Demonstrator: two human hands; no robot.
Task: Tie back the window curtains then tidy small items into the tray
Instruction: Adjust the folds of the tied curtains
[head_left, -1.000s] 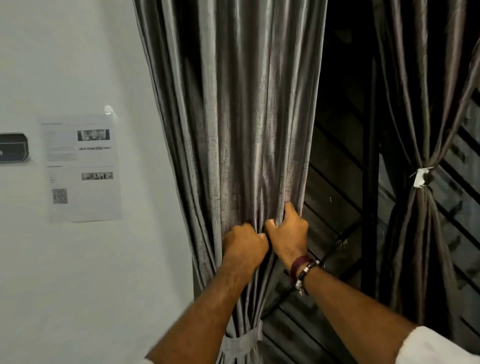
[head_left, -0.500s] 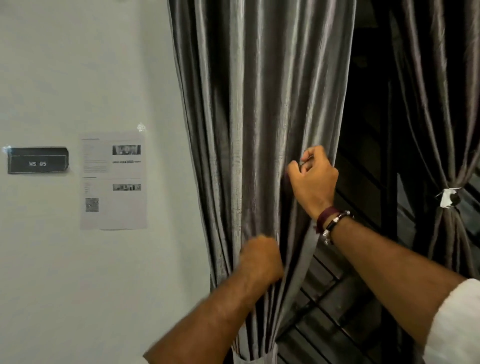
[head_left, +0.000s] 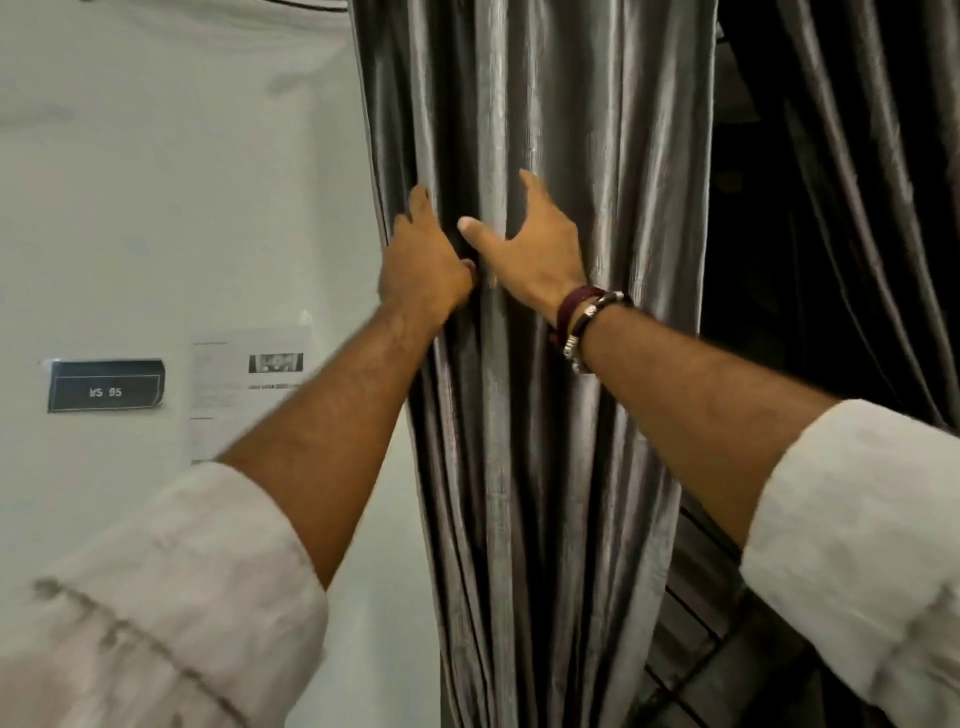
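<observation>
A grey satin curtain (head_left: 597, 156) hangs in gathered folds down the middle of the view. My left hand (head_left: 423, 260) lies flat against its left edge, fingers pointing up into the folds. Beside it, my right hand (head_left: 530, 244) is spread on the front of the curtain with the thumb out to the left. Neither hand grips the fabric. A second grey curtain (head_left: 872, 156) hangs at the far right. No tie band or tray is in view.
A white wall (head_left: 182, 182) fills the left, with a dark sign (head_left: 106, 384) reading WS 05 and a taped paper notice (head_left: 249, 384). Dark window slats (head_left: 691, 649) show at the lower right, and a dark gap (head_left: 753, 260) separates the two curtains.
Both hands let go of the bunched fabric and moved upward, now lying open on the curtain. My view rose, so the tie bands dropped out of sight.
</observation>
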